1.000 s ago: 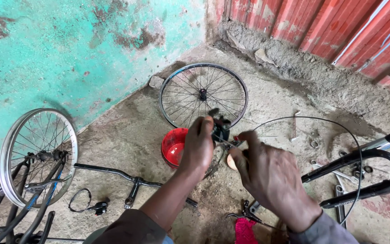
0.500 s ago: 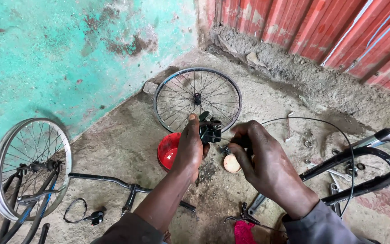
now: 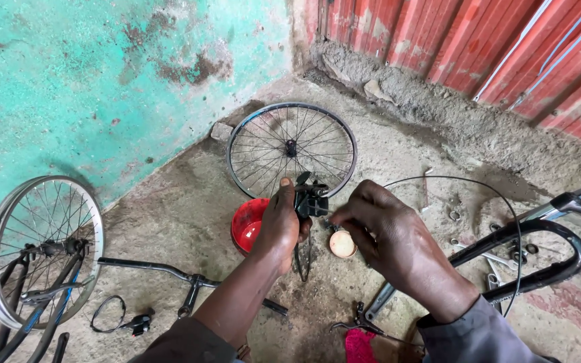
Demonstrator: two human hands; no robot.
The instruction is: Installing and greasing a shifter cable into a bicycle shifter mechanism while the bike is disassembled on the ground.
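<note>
Left hand [image 3: 278,225] fingers clamp the black brake part [image 3: 311,200] steady, so right hand [image 3: 388,232] fingers pinch the cable [image 3: 485,185] at it.

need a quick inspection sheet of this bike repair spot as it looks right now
surface: rough concrete floor, dusty
job's things: small black brake part with thin cable
clutter: spoked wheel lying flat, red bowl, washers, pliers, frame with wheel
grips: left hand holds the part; right hand pinches at its cable end
cables: loop arcs right
surroundings: turquoise wall, red corrugated sheet
</note>
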